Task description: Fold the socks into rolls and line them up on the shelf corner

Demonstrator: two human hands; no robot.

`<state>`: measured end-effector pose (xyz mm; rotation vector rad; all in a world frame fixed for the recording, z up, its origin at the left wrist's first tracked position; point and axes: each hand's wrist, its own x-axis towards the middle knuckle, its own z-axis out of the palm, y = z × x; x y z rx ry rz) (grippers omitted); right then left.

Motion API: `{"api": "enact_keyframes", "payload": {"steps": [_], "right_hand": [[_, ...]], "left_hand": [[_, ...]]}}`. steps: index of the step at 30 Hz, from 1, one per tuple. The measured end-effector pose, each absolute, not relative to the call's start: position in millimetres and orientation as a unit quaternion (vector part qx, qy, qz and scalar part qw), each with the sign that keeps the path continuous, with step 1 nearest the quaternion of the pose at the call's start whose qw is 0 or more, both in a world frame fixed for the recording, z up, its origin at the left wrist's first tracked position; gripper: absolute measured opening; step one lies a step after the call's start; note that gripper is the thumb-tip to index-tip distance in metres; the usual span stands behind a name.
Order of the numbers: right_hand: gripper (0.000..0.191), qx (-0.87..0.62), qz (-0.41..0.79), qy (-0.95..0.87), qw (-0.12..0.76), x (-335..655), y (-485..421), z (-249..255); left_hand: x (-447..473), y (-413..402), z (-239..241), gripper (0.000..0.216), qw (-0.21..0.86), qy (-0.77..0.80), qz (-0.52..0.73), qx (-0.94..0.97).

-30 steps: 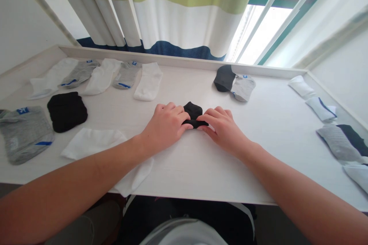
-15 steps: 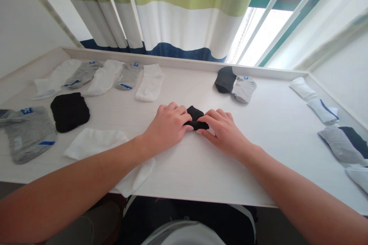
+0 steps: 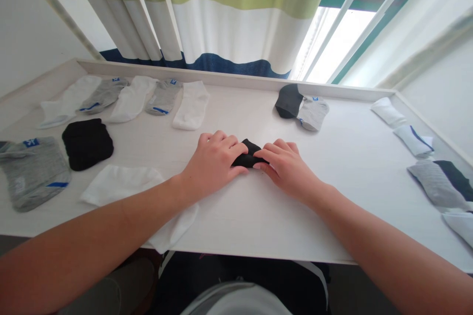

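Note:
At the middle of the white table [image 3: 236, 221] a black sock [image 3: 244, 159] lies partly rolled, with a flat part sticking out behind the roll. My left hand [image 3: 218, 157] grips the roll's left end between thumb and fingers. On its right end, the thumb and fingers of my right hand [image 3: 284, 163] pinch the cloth. Both hands cover part of the sock. A white sock [image 3: 121, 184] stretches beneath my left forearm, which hides its middle.
Back left, white and grey socks [image 3: 164, 97] lie in a row. Nearer are a folded black sock [image 3: 87, 143] and a grey sock [image 3: 35, 172]. A dark and grey pair [image 3: 313, 113] lies at the back. Folded socks [image 3: 436, 184] line the right side. A raised rim [image 3: 236, 78] borders the table.
The front roll of the black sock looks flatter and wider between my fingers. My left thumb has shifted slightly off the roll's front. The view has moved a little.

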<state>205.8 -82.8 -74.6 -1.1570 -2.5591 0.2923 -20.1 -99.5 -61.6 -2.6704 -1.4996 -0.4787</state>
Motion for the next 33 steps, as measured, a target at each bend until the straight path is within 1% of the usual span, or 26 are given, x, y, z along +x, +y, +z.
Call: {"api": "enact_keyframes", "payload": {"steps": [3, 8, 10, 13, 16, 18, 20, 27, 30, 33], "right_hand": [[0.019, -0.406, 0.107, -0.894, 0.157, 205.0, -84.0, -73.3], [0.019, -0.411, 0.103, -0.892, 0.157, 205.2, -86.6, -73.0], [0.019, -0.412, 0.099, -0.890, 0.168, 206.0, -86.9, -74.1], [0.026, -0.412, 0.103, -0.885, 0.189, 206.6, -86.5, -75.4], [0.019, -0.409, 0.102, -0.885, 0.197, 206.2, -85.5, -75.9], [0.013, -0.406, 0.102, -0.887, 0.194, 205.8, -84.8, -76.0], [0.012, -0.405, 0.104, -0.889, 0.189, 205.5, -84.2, -76.1], [0.019, -0.407, 0.106, -0.890, 0.175, 205.4, -82.6, -75.7], [0.021, -0.409, 0.112, -0.891, 0.165, 204.9, -83.0, -74.7], [0.020, -0.413, 0.117, -0.889, 0.160, 204.9, -84.3, -73.8]], "left_hand": [[-19.8, -100.1, -60.4, 0.018, 0.026, -0.480, -0.153, -0.863], [-18.1, -98.6, -59.8, 0.012, -0.008, -0.487, -0.144, -0.862], [-17.9, -97.7, -59.8, 0.012, -0.018, -0.488, -0.142, -0.861], [-17.8, -96.7, -59.9, 0.014, -0.027, -0.491, -0.143, -0.859], [-17.1, -96.4, -59.9, 0.017, -0.033, -0.497, -0.135, -0.856], [-16.6, -96.4, -59.9, 0.020, -0.034, -0.502, -0.128, -0.854], [-16.4, -96.8, -59.9, 0.022, -0.027, -0.505, -0.127, -0.854], [-19.4, -101.1, -59.2, 0.023, 0.020, -0.491, -0.157, -0.857], [-20.3, -101.2, -59.4, 0.017, 0.025, -0.487, -0.158, -0.859], [-20.1, -99.2, -59.9, 0.013, 0.003, -0.489, -0.151, -0.859]]}}
